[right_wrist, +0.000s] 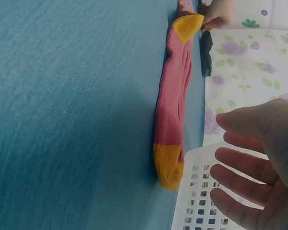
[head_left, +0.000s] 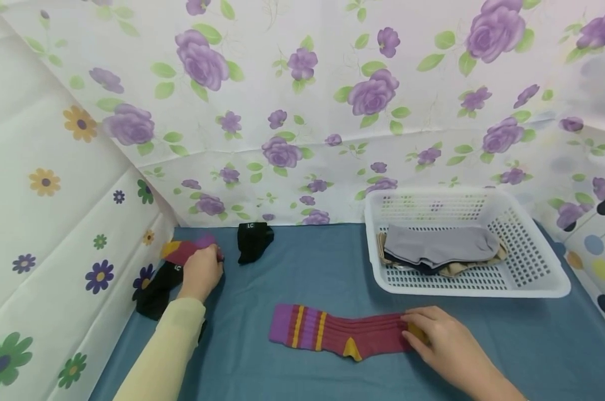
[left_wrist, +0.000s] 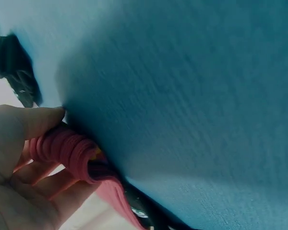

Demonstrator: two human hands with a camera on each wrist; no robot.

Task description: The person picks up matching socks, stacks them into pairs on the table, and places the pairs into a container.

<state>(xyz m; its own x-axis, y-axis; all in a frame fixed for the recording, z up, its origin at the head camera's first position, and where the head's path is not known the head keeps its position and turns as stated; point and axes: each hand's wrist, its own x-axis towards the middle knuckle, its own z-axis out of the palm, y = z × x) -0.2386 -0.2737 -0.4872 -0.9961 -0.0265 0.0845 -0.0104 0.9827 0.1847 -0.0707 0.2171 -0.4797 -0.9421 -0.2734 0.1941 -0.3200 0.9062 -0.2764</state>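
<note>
At left, my left hand (head_left: 201,272) pinches a half-hidden maroon sock (head_left: 181,252); lower right, my right hand (head_left: 448,345), fingers apart, partly obscures a striped sock (head_left: 335,329).

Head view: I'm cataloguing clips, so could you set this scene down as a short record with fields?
left hand: grips a bunched striped sock
right hand: near the toe end of a flat striped sock
far black bundle: marked LC
left black bundle: also marked LC
white basket: at right, grey sock on top inside
surface: blue cloth
</note>
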